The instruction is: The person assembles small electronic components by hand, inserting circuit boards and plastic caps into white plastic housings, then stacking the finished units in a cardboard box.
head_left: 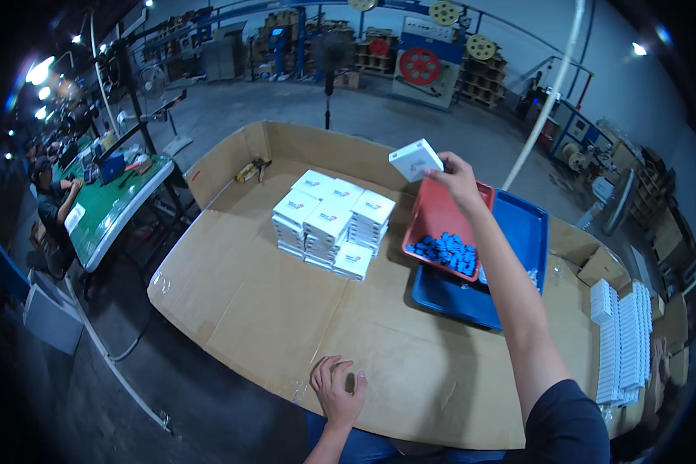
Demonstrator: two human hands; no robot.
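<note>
A flat white box (416,160) is pinched in my right hand (458,179), held up above the far end of a red bin (425,210). Small blue plastic pieces (447,254) lie in the near part of that bin, which rests on blue trays (456,303). My left hand (339,389) is by the near edge of the cardboard-covered table (263,325), palm down, fingers loosely curled and apart, holding nothing. Several stacks of similar white boxes (326,218) stand together left of the red bin, with a lower stack (353,261) at their near side.
Pliers with yellow handles (252,168) lie at the table's far left corner, inside a raised cardboard edge (325,147). Long rows of white boxes (625,340) line the right side. Leftward, a person (52,193) sits at a green-topped table (120,197). A fan (332,54) stands beyond.
</note>
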